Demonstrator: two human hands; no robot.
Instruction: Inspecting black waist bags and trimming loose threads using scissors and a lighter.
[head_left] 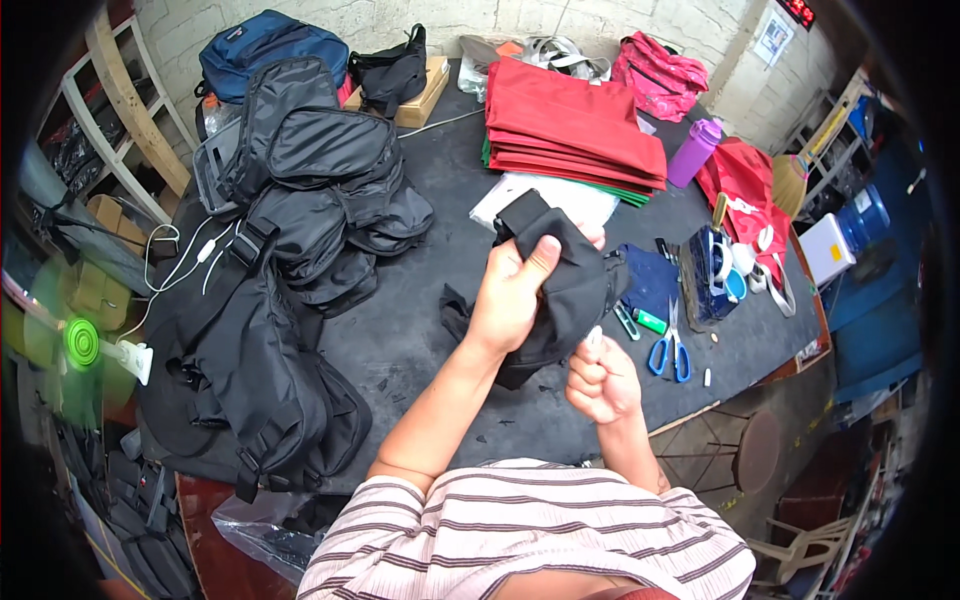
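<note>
My left hand (508,298) is closed round a black fabric bag (572,285), thumb on top, and holds it bunched above the dark table. A wide black strap or flap sticks up at the bag's far end. Beside its near right edge, my right hand (606,385) is closed in a pinch. Something small and whitish shows at its fingertips, too small to name. Right of the hands lie blue-handled scissors (670,352), a green cylinder (650,320), a small green cutter (627,321) and a dark blue cloth (648,278).
Black backpacks (290,290) cover the table's left side. Folded red fabric (570,125) is stacked at the back, near a purple bottle (694,153). A dark container (708,275) holding tools and tape rolls stands right. A green fan (82,343) spins at far left.
</note>
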